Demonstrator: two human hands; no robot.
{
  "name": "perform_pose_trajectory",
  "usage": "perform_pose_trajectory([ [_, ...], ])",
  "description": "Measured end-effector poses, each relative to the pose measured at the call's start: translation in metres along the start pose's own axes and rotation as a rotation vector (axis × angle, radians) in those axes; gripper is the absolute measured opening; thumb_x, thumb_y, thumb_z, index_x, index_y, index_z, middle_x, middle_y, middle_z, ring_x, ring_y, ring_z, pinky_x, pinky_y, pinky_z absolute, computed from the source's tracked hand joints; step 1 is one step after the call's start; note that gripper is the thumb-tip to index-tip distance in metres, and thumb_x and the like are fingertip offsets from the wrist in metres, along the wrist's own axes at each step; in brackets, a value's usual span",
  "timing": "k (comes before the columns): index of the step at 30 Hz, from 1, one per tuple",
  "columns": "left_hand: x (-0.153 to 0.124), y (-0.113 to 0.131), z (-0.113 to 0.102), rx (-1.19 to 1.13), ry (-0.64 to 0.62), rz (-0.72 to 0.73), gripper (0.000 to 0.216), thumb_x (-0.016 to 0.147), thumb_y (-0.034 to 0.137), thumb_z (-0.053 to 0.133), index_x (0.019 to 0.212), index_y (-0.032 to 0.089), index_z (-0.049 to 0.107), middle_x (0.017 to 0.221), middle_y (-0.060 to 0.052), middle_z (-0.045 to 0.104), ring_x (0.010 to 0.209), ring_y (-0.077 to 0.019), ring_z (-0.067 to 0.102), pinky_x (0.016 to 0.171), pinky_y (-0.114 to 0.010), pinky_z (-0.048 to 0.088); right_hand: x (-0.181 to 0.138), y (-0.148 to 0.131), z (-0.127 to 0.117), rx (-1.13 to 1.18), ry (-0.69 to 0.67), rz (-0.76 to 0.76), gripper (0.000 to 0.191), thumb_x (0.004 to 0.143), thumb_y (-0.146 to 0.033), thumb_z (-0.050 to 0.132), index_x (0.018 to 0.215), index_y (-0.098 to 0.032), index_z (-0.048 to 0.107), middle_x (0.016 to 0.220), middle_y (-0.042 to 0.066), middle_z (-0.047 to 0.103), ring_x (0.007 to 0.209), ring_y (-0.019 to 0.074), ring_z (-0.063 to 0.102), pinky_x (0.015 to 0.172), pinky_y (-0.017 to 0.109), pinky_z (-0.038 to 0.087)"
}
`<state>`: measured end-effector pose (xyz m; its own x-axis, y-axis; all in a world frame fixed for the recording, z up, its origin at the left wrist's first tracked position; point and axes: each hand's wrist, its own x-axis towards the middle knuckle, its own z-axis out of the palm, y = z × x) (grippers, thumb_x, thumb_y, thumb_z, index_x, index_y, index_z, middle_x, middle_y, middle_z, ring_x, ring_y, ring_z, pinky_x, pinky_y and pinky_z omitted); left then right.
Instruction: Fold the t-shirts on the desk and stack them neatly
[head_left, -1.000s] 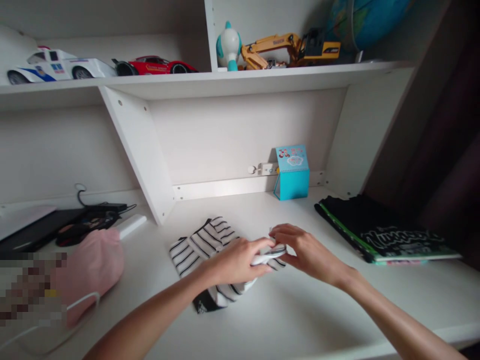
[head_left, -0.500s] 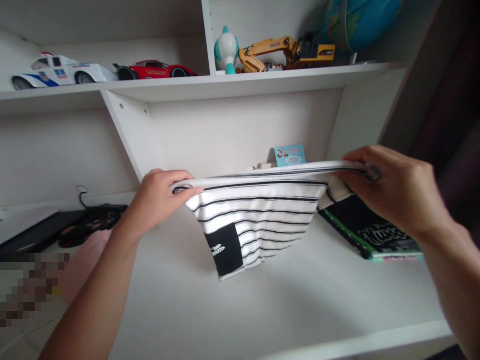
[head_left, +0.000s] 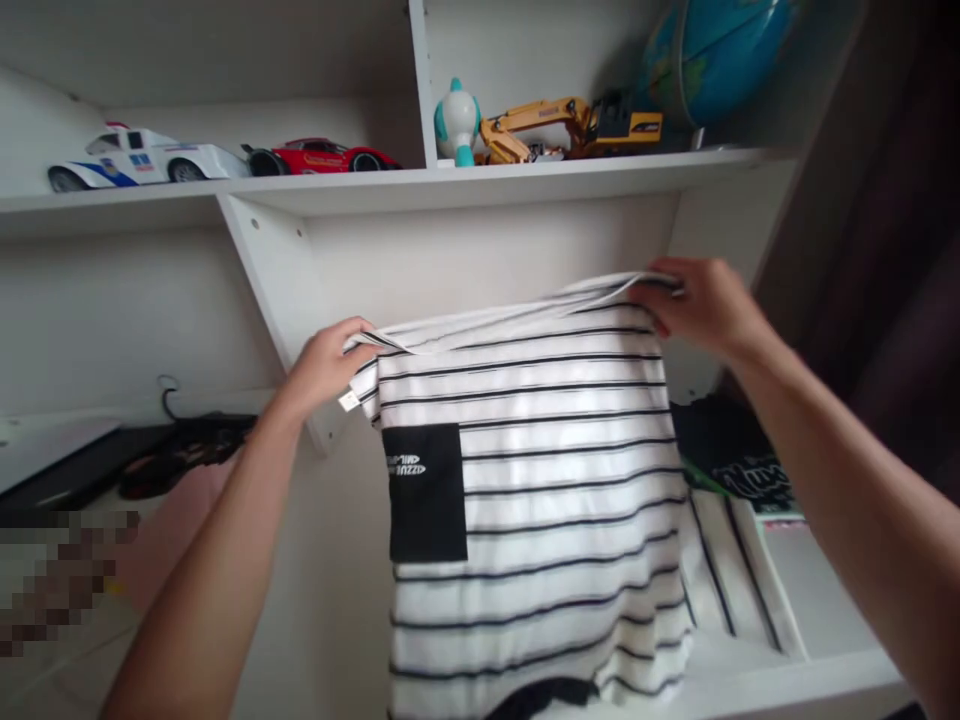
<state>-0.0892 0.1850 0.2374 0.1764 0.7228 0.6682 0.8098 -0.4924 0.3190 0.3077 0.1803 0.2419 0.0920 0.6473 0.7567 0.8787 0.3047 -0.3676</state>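
A white T-shirt with black stripes (head_left: 555,470) hangs spread out between my hands, upside down. My left hand (head_left: 330,362) pinches its hem at the left corner, close to a small white tag (head_left: 349,400). At the right corner my right hand (head_left: 697,300) grips the same hem. A black pocket (head_left: 426,495) with white lettering shows on the left of the shirt. The dark neckline (head_left: 544,695) is at the bottom of the view, partly cut off. One striped sleeve (head_left: 739,575) hangs out to the right over the desk.
Behind the shirt stands a white shelf unit (head_left: 570,185) holding a white toy car (head_left: 154,158), a red toy car (head_left: 322,156), a yellow toy excavator (head_left: 574,128) and a globe (head_left: 720,60). Dark printed cloth (head_left: 750,470) lies at right; pink cloth (head_left: 176,530) at left.
My hands have risen, the right one also moving left. The T-shirt, earlier swung away and foreshortened, now hangs at full length facing me, its sleeve and neckline in view.
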Motion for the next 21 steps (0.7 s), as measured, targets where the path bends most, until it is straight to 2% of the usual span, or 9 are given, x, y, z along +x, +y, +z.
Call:
perform_pose_trajectory([
  [2, 0.016, -0.019, 0.021, 0.002, 0.052, -0.076, 0.028, 0.073, 0.039, 0.050, 0.083, 0.016, 0.062, 0.077, 0.001, 0.063, 0.078, -0.0165, 0.057, 0.072, -0.025, 0.045, 0.008, -0.003, 0.029, 0.053, -0.093, 0.070, 0.018, 0.083, -0.021, 0.050, 0.087, -0.008, 0.061, 0.050, -0.006, 0.053, 0.054, 0.0059, 0.048, 0.060, 0.020, 0.035],
  [4, 0.028, -0.025, 0.024, -0.029, 0.237, -0.098, 0.029, 0.073, 0.037, 0.049, 0.088, 0.016, 0.062, 0.087, 0.000, 0.065, 0.084, -0.0163, 0.057, 0.076, -0.024, 0.044, 0.014, -0.003, 0.041, 0.103, 0.011, 0.059, 0.016, 0.082, -0.018, 0.051, 0.091, -0.008, 0.061, 0.062, -0.003, 0.058, 0.057, 0.0048, 0.046, 0.058, 0.018, 0.033],
  [7, 0.032, -0.012, 0.002, -0.163, 0.452, -0.011, 0.031, 0.076, 0.033, 0.049, 0.102, 0.017, 0.057, 0.102, 0.002, 0.061, 0.092, -0.0141, 0.055, 0.082, -0.026, 0.043, 0.013, -0.005, 0.027, 0.133, 0.311, -0.030, 0.016, 0.081, -0.018, 0.052, 0.090, -0.009, 0.062, 0.070, -0.001, 0.058, 0.057, 0.0049, 0.042, 0.053, 0.017, 0.030],
  [9, 0.021, 0.001, -0.015, -0.278, 0.454, 0.056, 0.032, 0.076, 0.031, 0.053, 0.106, 0.021, 0.054, 0.105, 0.004, 0.059, 0.094, -0.0134, 0.054, 0.084, -0.028, 0.043, -0.002, -0.004, 0.011, 0.185, 0.400, -0.077, 0.017, 0.081, -0.021, 0.052, 0.091, -0.010, 0.061, 0.069, 0.000, 0.057, 0.056, 0.0055, 0.043, 0.052, 0.016, 0.031],
  [10, 0.011, 0.005, -0.020, -0.321, 0.405, 0.061, 0.032, 0.075, 0.030, 0.056, 0.106, 0.023, 0.054, 0.104, 0.004, 0.059, 0.094, -0.0138, 0.055, 0.084, -0.028, 0.043, -0.014, -0.001, 0.005, 0.214, 0.383, -0.087, 0.019, 0.081, -0.023, 0.052, 0.092, -0.011, 0.062, 0.070, 0.000, 0.058, 0.057, 0.0061, 0.046, 0.052, 0.016, 0.033],
  [12, -0.017, 0.007, -0.019, -0.346, 0.215, 0.009, 0.029, 0.072, 0.032, 0.060, 0.101, 0.025, 0.056, 0.099, 0.003, 0.061, 0.090, -0.0160, 0.057, 0.080, -0.028, 0.045, -0.046, 0.011, 0.002, 0.261, 0.239, -0.078, 0.023, 0.081, -0.028, 0.052, 0.096, -0.013, 0.062, 0.077, 0.003, 0.062, 0.061, 0.0090, 0.053, 0.054, 0.018, 0.038],
  [16, -0.091, -0.005, 0.013, -0.276, -0.384, -0.093, 0.018, 0.076, 0.031, 0.055, 0.092, 0.023, 0.060, 0.095, 0.000, 0.064, 0.090, -0.0186, 0.058, 0.080, -0.027, 0.045, -0.129, 0.061, 0.021, 0.269, -0.196, -0.071, 0.027, 0.082, -0.038, 0.049, 0.097, -0.020, 0.062, 0.104, 0.007, 0.063, 0.091, 0.0196, 0.061, 0.074, 0.026, 0.049],
  [19, -0.139, -0.010, 0.036, -0.220, -0.806, -0.109, 0.021, 0.075, 0.023, 0.054, 0.095, 0.024, 0.062, 0.097, 0.001, 0.064, 0.093, -0.0176, 0.057, 0.083, -0.026, 0.042, -0.187, 0.100, 0.033, 0.204, -0.634, -0.058, 0.027, 0.083, -0.042, 0.047, 0.097, -0.027, 0.065, 0.106, 0.003, 0.064, 0.096, 0.0223, 0.061, 0.083, 0.030, 0.049],
  [21, -0.156, -0.011, 0.044, -0.212, -1.107, -0.115, 0.026, 0.072, 0.025, 0.059, 0.097, 0.025, 0.064, 0.092, 0.002, 0.066, 0.087, -0.0172, 0.059, 0.078, -0.024, 0.043, -0.209, 0.117, 0.036, 0.150, -0.877, 0.003, 0.029, 0.084, -0.045, 0.047, 0.103, -0.031, 0.064, 0.105, 0.001, 0.065, 0.094, 0.0220, 0.062, 0.082, 0.031, 0.050],
])
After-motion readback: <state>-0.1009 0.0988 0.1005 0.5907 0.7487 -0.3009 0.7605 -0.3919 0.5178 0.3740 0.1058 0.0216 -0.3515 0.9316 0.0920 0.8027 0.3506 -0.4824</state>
